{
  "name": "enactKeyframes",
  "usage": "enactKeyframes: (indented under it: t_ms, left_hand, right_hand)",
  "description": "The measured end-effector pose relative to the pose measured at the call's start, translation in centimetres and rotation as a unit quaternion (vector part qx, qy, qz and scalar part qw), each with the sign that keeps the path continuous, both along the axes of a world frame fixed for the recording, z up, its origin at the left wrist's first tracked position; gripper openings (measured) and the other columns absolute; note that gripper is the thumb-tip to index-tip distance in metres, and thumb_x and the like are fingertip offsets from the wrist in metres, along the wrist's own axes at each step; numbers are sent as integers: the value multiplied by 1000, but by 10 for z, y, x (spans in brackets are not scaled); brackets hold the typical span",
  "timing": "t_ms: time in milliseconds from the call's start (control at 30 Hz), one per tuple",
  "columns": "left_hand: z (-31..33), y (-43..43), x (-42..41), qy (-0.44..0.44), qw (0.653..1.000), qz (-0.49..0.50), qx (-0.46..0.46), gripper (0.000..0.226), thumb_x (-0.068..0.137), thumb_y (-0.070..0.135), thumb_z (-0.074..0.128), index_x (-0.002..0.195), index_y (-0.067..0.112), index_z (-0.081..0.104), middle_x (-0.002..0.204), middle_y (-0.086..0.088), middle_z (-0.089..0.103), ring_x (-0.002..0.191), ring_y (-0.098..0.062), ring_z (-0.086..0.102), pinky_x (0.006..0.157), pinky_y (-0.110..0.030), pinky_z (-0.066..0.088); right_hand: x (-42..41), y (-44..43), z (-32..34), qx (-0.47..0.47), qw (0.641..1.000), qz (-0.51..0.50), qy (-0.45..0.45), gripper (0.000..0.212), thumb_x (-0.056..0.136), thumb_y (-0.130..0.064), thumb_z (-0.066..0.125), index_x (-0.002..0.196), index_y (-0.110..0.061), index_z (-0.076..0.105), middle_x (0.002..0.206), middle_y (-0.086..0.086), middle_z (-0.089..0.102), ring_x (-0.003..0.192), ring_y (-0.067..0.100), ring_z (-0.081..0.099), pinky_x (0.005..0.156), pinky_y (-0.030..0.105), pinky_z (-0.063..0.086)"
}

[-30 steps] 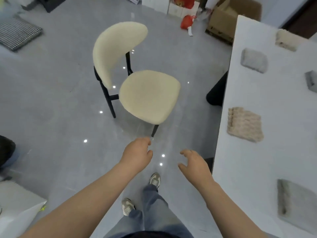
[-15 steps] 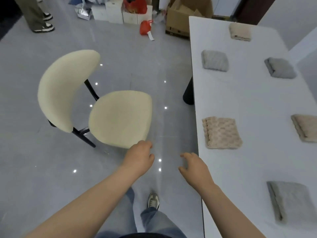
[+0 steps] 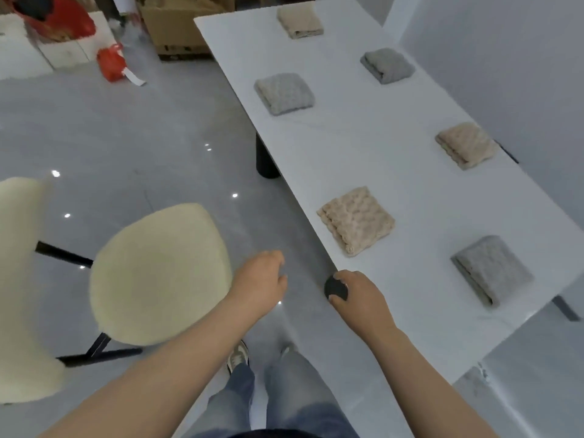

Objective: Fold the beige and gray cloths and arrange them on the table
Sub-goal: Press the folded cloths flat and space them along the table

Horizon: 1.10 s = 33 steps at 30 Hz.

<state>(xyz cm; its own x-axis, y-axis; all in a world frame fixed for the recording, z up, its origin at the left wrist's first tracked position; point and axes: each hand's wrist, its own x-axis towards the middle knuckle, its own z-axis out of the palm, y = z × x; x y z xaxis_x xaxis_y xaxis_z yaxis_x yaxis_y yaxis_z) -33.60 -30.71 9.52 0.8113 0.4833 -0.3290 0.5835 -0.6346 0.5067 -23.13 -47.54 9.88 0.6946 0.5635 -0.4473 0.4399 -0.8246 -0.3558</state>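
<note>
Lying folded square on the table (image 3: 363,147): beige cloths (image 3: 356,220), gray cloths (image 3: 491,269).

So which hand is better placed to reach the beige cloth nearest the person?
Right. The right hand is at the table edge, close to the nearest beige cloth. The left hand is over the floor, beside the chair, farther away.

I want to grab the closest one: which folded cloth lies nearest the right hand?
The beige cloth at the table edge, just ahead of the right hand; the rest lie farther off.
</note>
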Motion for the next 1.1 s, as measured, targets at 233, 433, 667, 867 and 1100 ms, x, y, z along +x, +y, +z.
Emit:
enactKeyframes:
  t_ms: [233, 433, 667, 867, 1100]
  left_hand:
    - [-7, -6, 65, 0, 995, -101, -22, 25, 89, 23, 52, 112, 13, 54, 111, -5, 57, 102, -24, 55, 89, -36, 46]
    - [-2, -17, 130, 6, 985, -172, -14, 28, 91, 21, 50, 117, 13, 54, 114, -6, 56, 97, -23, 57, 83, -35, 48]
    - [-6, -19, 175, 10, 972, -235, 9, 25, 91, 20, 47, 114, 12, 54, 109, -5, 60, 94, -22, 58, 82, -36, 49]
    - [-9, -3, 214, 3, 943, -318, 97, 26, 88, 15, 46, 112, 10, 55, 105, -6, 55, 90, -26, 54, 73, -36, 48]
    - [-15, 29, 259, -1, 914, -397, 87, 23, 87, 20, 50, 108, 10, 55, 105, -6, 54, 91, -24, 51, 75, -35, 48]
  right_hand:
    - [28, -22, -2, 19, 994, -105, 3, 46, 92, -22, 56, 137, -18, 47, 133, 2, 52, 122, 18, 50, 96, 24, 37]
    - [66, -34, -6, 30, 987, -158, 9, 46, 93, -24, 55, 138, -19, 46, 134, 2, 51, 122, 18, 50, 95, 25, 38]
    - [97, -33, -7, 36, 981, -191, 16, 45, 93, -25, 54, 138, -21, 45, 135, 1, 50, 123, 18, 49, 96, 26, 38]
    - [111, -17, -14, 41, 974, -220, 32, 48, 93, -24, 53, 139, -20, 42, 133, 2, 49, 120, 19, 50, 94, 25, 39]
    - [129, 14, -15, 39, 953, -298, 30, 50, 90, -22, 57, 138, -21, 44, 134, 2, 44, 110, 20, 56, 88, 24, 44]
